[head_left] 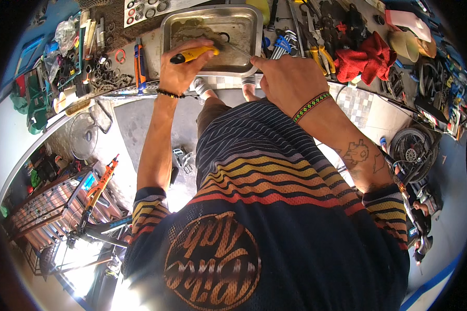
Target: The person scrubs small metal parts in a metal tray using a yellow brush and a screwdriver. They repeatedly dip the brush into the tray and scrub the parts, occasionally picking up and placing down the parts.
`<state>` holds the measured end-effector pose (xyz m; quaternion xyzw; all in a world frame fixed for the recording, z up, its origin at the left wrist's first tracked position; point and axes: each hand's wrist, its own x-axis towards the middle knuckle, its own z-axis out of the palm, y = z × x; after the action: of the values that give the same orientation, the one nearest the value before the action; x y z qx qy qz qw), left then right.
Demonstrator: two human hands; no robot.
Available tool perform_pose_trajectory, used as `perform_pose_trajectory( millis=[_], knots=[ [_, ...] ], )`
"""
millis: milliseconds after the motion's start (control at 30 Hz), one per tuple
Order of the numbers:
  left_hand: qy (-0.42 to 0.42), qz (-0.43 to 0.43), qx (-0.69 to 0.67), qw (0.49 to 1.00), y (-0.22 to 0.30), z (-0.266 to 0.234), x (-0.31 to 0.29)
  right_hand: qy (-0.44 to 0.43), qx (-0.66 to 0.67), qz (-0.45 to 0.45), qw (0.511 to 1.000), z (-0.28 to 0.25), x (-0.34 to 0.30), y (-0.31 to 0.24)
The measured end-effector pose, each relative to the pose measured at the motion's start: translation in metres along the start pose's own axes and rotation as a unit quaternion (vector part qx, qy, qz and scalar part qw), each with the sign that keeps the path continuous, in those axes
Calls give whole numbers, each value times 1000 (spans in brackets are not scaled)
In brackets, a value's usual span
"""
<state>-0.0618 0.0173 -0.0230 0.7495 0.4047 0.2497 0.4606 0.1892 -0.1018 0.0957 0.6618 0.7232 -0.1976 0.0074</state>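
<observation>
My left hand (179, 72) is closed around a yellow-and-black handled tool (194, 54), screwdriver-like, above the left half of a metal tray (166, 31). Its black butt points left, and its working end is hard to make out. My right hand (293, 78) is at the tray's right rim, index finger stretched left and the other fingers curled under. From that fingertip a thin metal rod (238, 50) reaches into the tray; its grip is hidden by the hand. A small dark ring (224, 36) is near the rod's far end. Murky liquid or grime coats the tray's bottom.
Left of the tray are an orange-and-blue utility knife (139, 65) and an orange ring (120, 55). Blue-held hex keys (284, 44), yellow-handled pliers (324, 59) and a red rag (368, 57) lie to the right. A sheet of rings (145, 10) is beyond. Bikes stand below.
</observation>
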Motion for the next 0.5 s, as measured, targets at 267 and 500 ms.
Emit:
perform_pose_trajectory(
  millis=[267, 500],
  knots=[
    [2, -3, 3, 1000, -2, -13, 25, -5, 15, 2, 1000, -1, 0, 6],
    [-105, -45, 2, 993, 9, -27, 47, -37, -8, 0, 999, -7, 6, 7]
  ],
)
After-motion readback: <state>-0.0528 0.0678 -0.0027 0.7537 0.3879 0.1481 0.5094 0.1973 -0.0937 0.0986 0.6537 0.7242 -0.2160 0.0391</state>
